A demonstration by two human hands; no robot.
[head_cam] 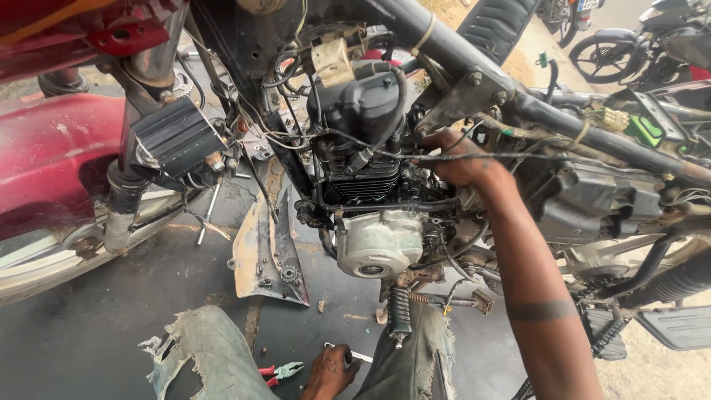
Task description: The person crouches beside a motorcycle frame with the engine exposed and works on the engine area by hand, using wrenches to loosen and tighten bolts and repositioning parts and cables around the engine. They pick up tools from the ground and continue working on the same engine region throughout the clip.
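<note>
The engine was cast in metal, its finned cylinder matt black and its side cover dull silver, scuffed and greasy. The frame tube was painted black metal, dusty. The mudguard was glossy red, smeared with dirt. The jeans were faded, frayed denim cloth. The pliers were gripped in red plastic.

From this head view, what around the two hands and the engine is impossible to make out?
- Right hand: fingertips hidden behind engine and wires; grip unclear.
- Left hand: fingers curled on the floor beside the pliers; whether it holds the small metal tool is unclear.
- Front wheel: cut off by left edge.
</note>
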